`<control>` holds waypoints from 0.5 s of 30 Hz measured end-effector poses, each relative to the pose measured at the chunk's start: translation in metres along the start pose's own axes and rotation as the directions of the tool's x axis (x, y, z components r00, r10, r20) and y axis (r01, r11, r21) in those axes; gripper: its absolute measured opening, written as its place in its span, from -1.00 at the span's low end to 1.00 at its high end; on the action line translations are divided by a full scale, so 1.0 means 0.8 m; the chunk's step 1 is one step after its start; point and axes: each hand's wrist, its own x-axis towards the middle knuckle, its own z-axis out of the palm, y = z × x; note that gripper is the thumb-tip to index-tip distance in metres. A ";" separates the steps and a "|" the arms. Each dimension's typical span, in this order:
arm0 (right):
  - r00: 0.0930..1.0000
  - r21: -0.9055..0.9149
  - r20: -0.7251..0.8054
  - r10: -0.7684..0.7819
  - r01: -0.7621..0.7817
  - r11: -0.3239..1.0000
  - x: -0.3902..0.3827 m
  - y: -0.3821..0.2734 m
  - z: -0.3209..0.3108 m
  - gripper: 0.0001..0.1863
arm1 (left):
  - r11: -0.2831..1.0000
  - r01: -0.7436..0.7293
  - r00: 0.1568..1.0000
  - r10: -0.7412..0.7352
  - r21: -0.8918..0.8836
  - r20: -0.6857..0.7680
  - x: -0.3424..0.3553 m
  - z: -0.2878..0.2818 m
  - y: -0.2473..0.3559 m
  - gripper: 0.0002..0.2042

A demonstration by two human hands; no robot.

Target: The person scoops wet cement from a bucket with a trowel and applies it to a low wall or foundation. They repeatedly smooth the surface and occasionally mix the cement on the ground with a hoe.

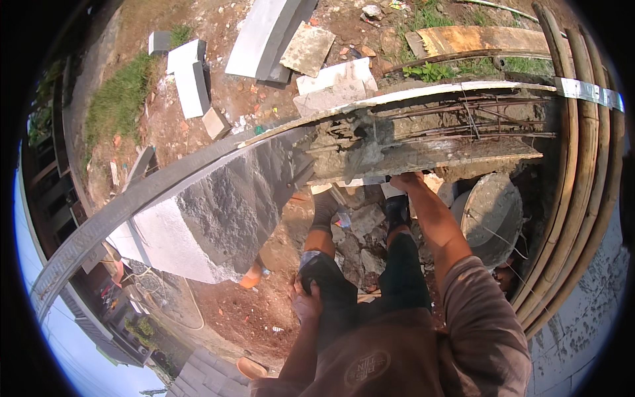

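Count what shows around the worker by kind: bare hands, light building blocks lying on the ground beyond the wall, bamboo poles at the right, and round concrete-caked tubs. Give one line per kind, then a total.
Bare hands: 2 (left hand, right hand)
Building blocks: 3
Bamboo poles: about 4
Concrete-caked tub: 1
Total: about 10

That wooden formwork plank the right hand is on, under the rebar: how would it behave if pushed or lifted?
The wooden formwork plank looks stiff: long, thick, barely bowed beyond lens bend. Probably heavy and stuck, since crusted concrete and rebar sit against it. The surface looks rough and gritty, so the right hand likely won't slip. The left hand rests on the knee.
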 end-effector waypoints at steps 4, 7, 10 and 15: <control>0.999 -0.011 -0.044 -0.031 0.031 0.999 -0.010 0.001 -0.008 -0.46 | 0.995 -0.006 1.000 0.003 -0.103 -0.027 -0.008 0.002 -0.026 -0.51; 0.984 0.168 -0.173 -0.051 0.081 0.982 0.057 0.039 0.049 -0.46 | 0.992 -0.084 0.991 0.094 -0.098 0.093 -0.017 0.027 -0.050 -0.49; 0.979 -0.060 0.132 0.156 -0.149 0.987 -0.011 0.004 -0.011 -0.51 | 0.991 -0.103 0.968 0.120 -0.085 0.222 -0.016 0.047 -0.059 -0.52; 0.968 0.383 -0.172 -0.180 0.234 0.894 -0.237 0.065 0.008 -0.56 | 0.991 0.006 0.935 0.042 -0.136 0.351 -0.005 0.031 -0.099 -0.55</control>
